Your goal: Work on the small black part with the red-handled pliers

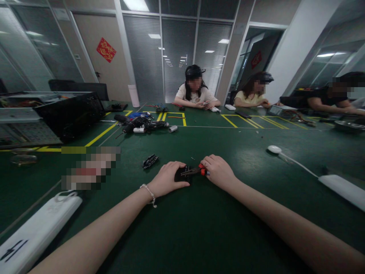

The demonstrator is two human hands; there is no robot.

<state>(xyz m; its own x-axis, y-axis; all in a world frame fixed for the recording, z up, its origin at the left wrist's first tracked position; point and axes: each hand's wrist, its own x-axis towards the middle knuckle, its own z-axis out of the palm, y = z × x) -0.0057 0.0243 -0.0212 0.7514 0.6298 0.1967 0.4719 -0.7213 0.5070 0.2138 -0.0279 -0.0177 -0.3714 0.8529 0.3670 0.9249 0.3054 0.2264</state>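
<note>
Near the middle of the green table, my left hand point(169, 178) grips a small dark part point(179, 174), perhaps a circuit board, between thumb and fingers. My right hand point(218, 170) is closed around the red handles of long-nose pliers point(194, 171). The pliers' jaws point left and reach over the dark part; whether they pinch anything on it I cannot tell. A little beyond my left hand lies a black component point(150, 161), apart from both hands. A tiny light-coloured bit point(193, 158) rests on the table just past the pliers.
A black computer case point(71, 118) lies at the left. Tools, cables and a power drill point(134, 125) are piled ahead of it. White power bars point(42, 232) point(342, 188) flank my arms, with a white mouse-like object point(274, 149) at the right. Several people sit across the table.
</note>
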